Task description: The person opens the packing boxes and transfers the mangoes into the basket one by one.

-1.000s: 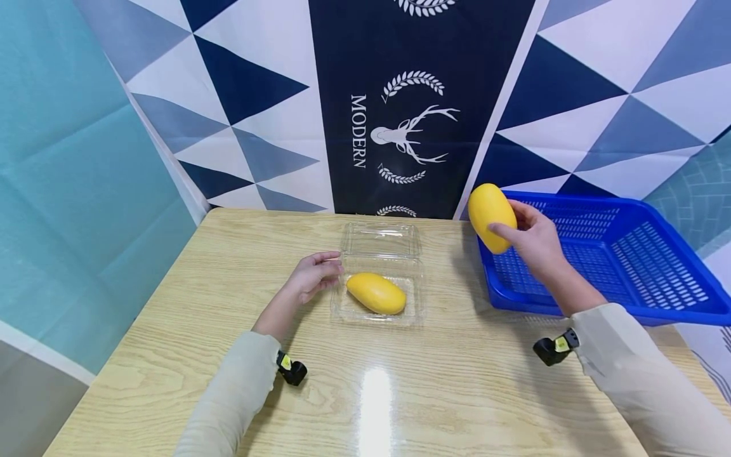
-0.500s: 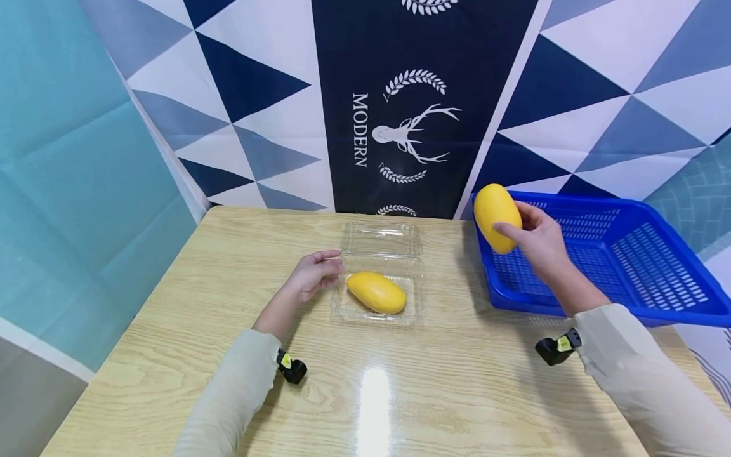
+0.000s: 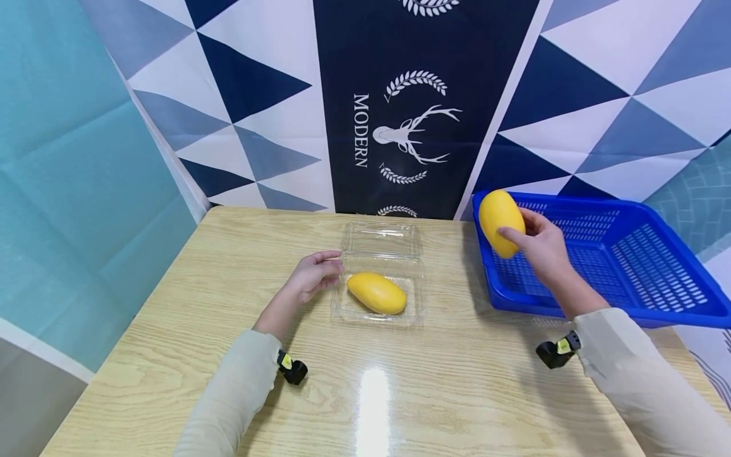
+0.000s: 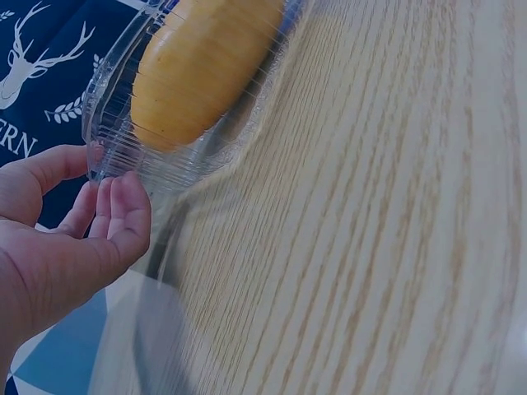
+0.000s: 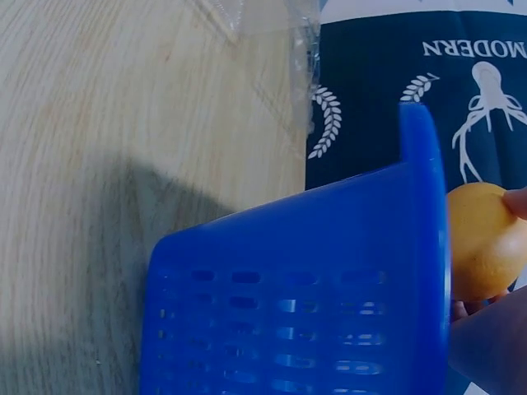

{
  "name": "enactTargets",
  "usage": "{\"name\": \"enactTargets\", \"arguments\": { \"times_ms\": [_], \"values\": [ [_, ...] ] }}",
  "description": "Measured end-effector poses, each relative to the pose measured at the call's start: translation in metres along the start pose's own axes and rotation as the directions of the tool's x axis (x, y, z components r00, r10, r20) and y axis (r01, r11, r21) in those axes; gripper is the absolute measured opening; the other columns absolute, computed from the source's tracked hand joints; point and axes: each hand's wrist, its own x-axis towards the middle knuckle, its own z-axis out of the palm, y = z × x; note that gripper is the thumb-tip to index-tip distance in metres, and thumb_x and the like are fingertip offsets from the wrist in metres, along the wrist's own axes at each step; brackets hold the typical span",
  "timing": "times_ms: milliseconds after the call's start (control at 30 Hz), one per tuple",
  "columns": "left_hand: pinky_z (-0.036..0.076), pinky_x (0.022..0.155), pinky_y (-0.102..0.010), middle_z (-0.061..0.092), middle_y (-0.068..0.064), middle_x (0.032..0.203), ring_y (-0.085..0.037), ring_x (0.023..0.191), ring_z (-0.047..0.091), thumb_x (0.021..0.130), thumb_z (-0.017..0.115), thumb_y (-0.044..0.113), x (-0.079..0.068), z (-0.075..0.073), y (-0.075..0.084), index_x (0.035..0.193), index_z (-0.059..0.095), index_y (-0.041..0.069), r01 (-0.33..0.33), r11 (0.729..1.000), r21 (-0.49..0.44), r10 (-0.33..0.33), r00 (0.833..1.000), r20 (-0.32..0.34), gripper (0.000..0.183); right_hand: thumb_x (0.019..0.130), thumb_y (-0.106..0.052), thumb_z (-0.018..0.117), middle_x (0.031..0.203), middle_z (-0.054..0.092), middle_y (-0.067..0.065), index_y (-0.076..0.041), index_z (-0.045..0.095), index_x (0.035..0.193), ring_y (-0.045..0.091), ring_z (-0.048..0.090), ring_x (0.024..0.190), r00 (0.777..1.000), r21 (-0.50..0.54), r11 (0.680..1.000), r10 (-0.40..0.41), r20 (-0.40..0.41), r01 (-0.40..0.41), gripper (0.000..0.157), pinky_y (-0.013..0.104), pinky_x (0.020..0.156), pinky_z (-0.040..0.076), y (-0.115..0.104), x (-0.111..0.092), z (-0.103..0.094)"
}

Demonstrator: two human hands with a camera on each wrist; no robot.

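The left hand [image 3: 314,276] is at the side of the clear box [image 3: 419,292]. Its fingers are a bit bent and a bit apart, and the tips touch the edge. In the box, just right of them, lies a smooth, shiny yellow mango [image 3: 377,294], longer than it is fat. Farther right I see a second mango [image 3: 499,222], plump and yellow too, up by the blue basket's [image 3: 537,308] left rim. The right hand [image 3: 539,244] holds it tight, thumb in front, fingers behind.
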Motion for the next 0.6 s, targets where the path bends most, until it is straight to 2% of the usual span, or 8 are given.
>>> {"name": "enactTargets", "arguments": {
  "times_ms": [600],
  "values": [
    [0.052, 0.074, -0.021, 0.045, -0.020, 0.135, -0.015, 0.091, 0.057, 0.088, 0.058, 0.001, 0.000, -0.001, 0.000, 0.137, 0.042, 0.001, -0.005, 1.000, 0.001, 0.005, 1.000, 0.004, 0.052, 0.088, -0.049, 0.057, 0.148, 0.031, 0.018, -0.011, 0.023, 0.149, 0.028, 0.039, 0.123, 0.999, 0.024, 0.999, 0.042, -0.022, -0.042, 0.080, 0.047, 0.108, 0.036, 0.013, 0.004, -0.001]
  ]
}}
